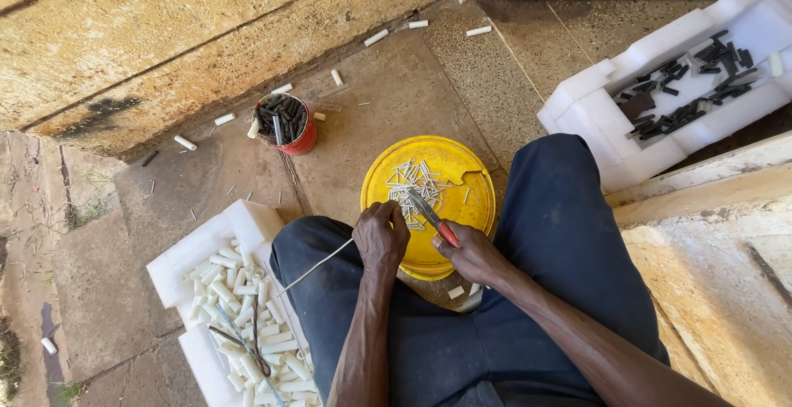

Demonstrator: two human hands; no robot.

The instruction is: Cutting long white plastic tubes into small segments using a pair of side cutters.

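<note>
Over the near edge of the yellow lid [466,172], the left hand [381,238] pinches 1 thin wire [318,267] while the right hand [472,252] grips red-handled pliers [431,216] just beside it.

An outdoor floor workshop: a bare concrete floor [388,85] beside a stone wall [165,19], with foam trays [594,102] of small parts.

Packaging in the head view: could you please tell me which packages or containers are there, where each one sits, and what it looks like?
White foam tray: lower left by the knee, blocky, holding white tubes.
White foam tray: upper right, moulded, holding dark tubes.
Red can: on the floor ahead, round, full of dark tubes.
Yellow lid: between the knees, round, cracked, under small pale pieces.
No labels, signs or screens.
</note>
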